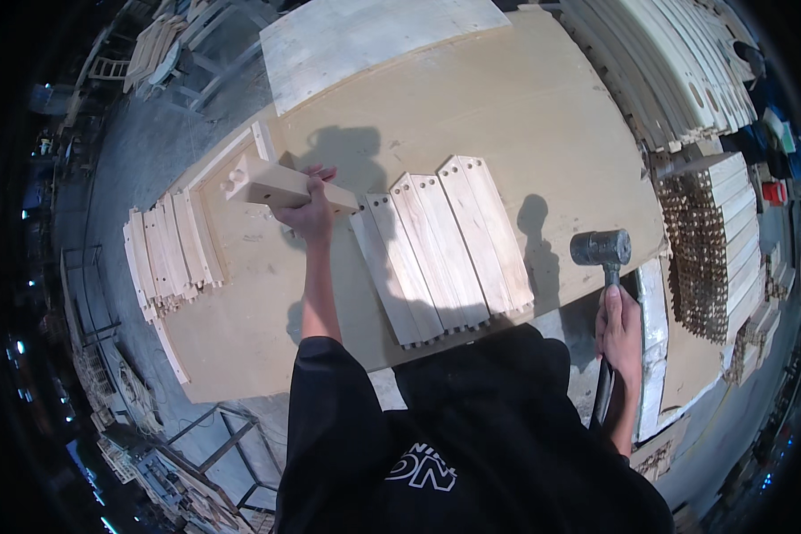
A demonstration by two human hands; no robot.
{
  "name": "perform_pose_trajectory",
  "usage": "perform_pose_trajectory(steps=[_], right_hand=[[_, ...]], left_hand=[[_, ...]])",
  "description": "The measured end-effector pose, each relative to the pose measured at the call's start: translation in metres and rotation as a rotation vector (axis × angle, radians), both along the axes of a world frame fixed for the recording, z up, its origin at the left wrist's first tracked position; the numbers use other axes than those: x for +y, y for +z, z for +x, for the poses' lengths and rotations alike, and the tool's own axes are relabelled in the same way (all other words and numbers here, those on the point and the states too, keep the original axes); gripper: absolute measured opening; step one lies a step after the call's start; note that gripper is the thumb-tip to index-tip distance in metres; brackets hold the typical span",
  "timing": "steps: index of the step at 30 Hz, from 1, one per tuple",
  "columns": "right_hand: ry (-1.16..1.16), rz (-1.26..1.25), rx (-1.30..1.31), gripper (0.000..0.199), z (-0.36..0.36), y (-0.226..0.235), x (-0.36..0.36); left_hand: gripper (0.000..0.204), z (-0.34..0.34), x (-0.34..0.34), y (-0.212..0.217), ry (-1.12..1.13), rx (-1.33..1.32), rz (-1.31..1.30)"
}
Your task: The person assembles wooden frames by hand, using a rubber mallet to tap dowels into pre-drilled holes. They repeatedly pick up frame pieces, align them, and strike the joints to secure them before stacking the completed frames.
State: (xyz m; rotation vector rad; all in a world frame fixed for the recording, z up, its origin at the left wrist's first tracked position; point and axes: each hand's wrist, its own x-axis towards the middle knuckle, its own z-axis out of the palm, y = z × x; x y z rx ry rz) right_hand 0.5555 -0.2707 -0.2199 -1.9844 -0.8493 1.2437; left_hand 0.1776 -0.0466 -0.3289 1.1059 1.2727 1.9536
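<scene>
My left hand (308, 214) is closed around a pale wooden piece (271, 182), raised over the left part of the table. Round dowel ends stick out of the piece's left end, and a small hole shows in its side. On the right, my right hand (620, 327) grips the handle of a black mallet (600, 247), its head upward, near the table's front edge. Between my hands several flat wooden boards (445, 240) lie side by side, with holes near their pointed far ends and pegs along their near ends.
The brown worktop (516, 98) carries a pale sheet (365, 44) at the back. A row of shorter wooden slats (171, 245) lies at its left edge, beside wooden edge strips. Stacked long boards (659, 67) and a pile of pegged wooden parts (730, 240) stand at the right.
</scene>
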Motion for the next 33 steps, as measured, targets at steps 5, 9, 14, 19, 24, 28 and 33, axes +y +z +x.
perform_pose_trajectory(steps=[5, 9, 14, 19, 24, 28, 33], right_hand=[[-0.005, -0.01, 0.0, 0.04, 0.007, -0.003, 0.004], [0.035, -0.016, 0.002, 0.04, 0.007, -0.005, 0.013], [0.095, 0.011, 0.021, 0.044, -0.009, -0.006, 0.033], [0.149, 0.034, 0.081, 0.044, -0.023, -0.002, 0.047], [0.205, 0.023, 0.072, 0.04, -0.039, 0.003, 0.066], [0.368, 0.056, -0.062, 0.038, -0.059, 0.01, 0.091], [0.798, 0.32, -0.242, 0.037, -0.105, 0.085, 0.158]], left_hand=[[0.026, -0.001, -0.001, -0.007, 0.068, 0.0, -0.021], [0.021, -0.008, 0.004, -0.007, 0.05, 0.099, -0.057], [0.011, 0.011, 0.007, -0.005, -0.019, 0.166, -0.047], [0.009, 0.004, 0.008, -0.008, -0.016, 0.152, -0.07], [0.024, -0.005, -0.001, -0.028, -0.044, 0.276, 0.014], [0.05, -0.001, 0.001, -0.043, -0.079, 0.228, 0.18], [0.027, 0.0, 0.006, -0.048, -0.05, 0.264, 0.271]])
